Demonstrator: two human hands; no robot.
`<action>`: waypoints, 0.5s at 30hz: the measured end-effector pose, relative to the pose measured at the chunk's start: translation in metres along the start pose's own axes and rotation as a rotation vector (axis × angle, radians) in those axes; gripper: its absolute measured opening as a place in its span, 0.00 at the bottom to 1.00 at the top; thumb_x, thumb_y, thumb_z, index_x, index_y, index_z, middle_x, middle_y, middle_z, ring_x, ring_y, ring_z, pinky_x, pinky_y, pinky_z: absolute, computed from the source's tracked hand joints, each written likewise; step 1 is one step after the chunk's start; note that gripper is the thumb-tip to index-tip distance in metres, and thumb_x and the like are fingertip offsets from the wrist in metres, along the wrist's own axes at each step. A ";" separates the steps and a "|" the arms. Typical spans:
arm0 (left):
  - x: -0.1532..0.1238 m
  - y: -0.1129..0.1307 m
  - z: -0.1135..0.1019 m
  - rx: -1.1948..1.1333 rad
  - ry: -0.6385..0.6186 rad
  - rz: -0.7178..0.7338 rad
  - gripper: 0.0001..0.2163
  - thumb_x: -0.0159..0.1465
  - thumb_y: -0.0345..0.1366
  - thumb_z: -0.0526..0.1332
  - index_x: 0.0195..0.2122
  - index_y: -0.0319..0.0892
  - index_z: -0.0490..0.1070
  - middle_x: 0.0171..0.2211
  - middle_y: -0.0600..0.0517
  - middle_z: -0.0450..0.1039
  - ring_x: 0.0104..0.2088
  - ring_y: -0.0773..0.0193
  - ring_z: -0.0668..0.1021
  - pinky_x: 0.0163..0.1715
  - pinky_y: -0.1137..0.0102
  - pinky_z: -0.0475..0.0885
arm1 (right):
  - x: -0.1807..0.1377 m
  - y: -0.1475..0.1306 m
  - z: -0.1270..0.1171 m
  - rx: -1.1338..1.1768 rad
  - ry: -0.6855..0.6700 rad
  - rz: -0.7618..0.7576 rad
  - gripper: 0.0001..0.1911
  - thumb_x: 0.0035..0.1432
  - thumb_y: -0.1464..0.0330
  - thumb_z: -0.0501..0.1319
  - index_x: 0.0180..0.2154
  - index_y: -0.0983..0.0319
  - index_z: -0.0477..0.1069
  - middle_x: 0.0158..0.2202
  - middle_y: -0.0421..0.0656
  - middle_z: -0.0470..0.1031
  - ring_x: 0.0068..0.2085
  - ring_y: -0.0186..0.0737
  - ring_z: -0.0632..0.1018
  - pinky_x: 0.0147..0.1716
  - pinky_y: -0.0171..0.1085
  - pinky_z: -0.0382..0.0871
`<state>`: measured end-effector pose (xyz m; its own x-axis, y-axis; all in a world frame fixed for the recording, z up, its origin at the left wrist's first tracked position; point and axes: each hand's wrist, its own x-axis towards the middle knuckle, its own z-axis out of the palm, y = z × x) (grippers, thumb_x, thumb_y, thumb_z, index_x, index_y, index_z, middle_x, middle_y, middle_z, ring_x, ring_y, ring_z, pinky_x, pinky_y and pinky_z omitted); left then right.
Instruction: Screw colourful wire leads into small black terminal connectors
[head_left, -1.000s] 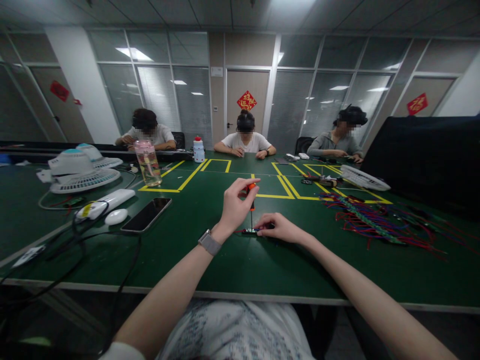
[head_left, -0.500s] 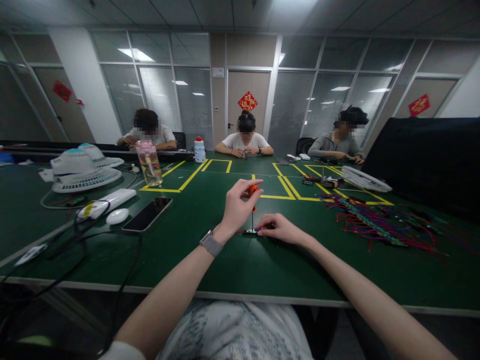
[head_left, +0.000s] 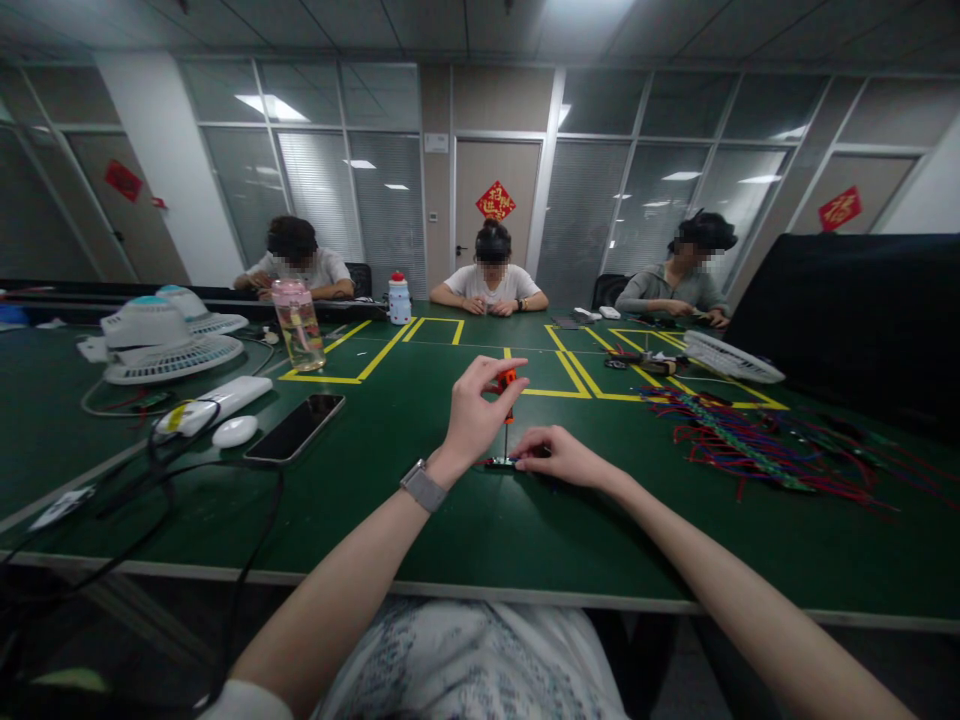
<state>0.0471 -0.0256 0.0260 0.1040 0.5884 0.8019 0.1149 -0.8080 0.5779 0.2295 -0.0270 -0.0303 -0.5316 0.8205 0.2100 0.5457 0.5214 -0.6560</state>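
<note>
An orange-and-black screwdriver [head_left: 508, 408] stands upright, its thin shaft reaching down to a small green circuit board [head_left: 501, 463] on the table. My left hand [head_left: 478, 405] is closed around the screwdriver's handle, with the index finger lying over the top. On the right side of the board, my right hand [head_left: 559, 457] pinches its end with thumb and fingers. Dark or coloured wire ends show beside the board, partly covered by my fingers. The exact spot where the screwdriver tip meets the board is too small to make out.
To the right lies a bundle of boards with red and blue wires [head_left: 750, 445], near a white keyboard [head_left: 731, 357]. A phone [head_left: 296, 428], a white mouse [head_left: 235, 431], black cables [head_left: 217, 470] and a pink-lidded bottle [head_left: 300, 330] are leftward. Three people sit across the table.
Almost nothing differs. The screwdriver's handle looks slightly turned in my left hand; both hands keep their places.
</note>
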 end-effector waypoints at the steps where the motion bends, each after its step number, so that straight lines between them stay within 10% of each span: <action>1: 0.000 0.001 -0.001 0.045 0.019 0.021 0.08 0.62 0.36 0.63 0.42 0.44 0.77 0.37 0.50 0.70 0.37 0.67 0.75 0.35 0.74 0.73 | 0.000 0.000 0.000 -0.001 0.001 0.000 0.12 0.55 0.64 0.64 0.39 0.64 0.80 0.33 0.44 0.76 0.34 0.38 0.73 0.35 0.36 0.66; 8: 0.002 -0.002 0.000 -0.076 -0.028 -0.001 0.14 0.69 0.34 0.51 0.49 0.45 0.73 0.47 0.47 0.72 0.44 0.64 0.77 0.41 0.70 0.75 | 0.000 0.000 0.000 -0.021 -0.009 -0.009 0.13 0.55 0.63 0.64 0.39 0.63 0.80 0.33 0.44 0.76 0.34 0.38 0.73 0.34 0.36 0.65; 15: 0.001 0.002 -0.001 0.054 0.049 0.032 0.07 0.62 0.35 0.63 0.41 0.44 0.77 0.37 0.50 0.72 0.37 0.66 0.76 0.36 0.72 0.73 | 0.000 -0.003 -0.001 -0.010 -0.016 0.008 0.13 0.55 0.64 0.63 0.39 0.64 0.80 0.33 0.44 0.76 0.33 0.37 0.73 0.33 0.35 0.64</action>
<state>0.0462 -0.0266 0.0277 0.0599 0.5593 0.8268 0.1652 -0.8224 0.5443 0.2286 -0.0286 -0.0275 -0.5374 0.8210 0.1926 0.5568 0.5170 -0.6501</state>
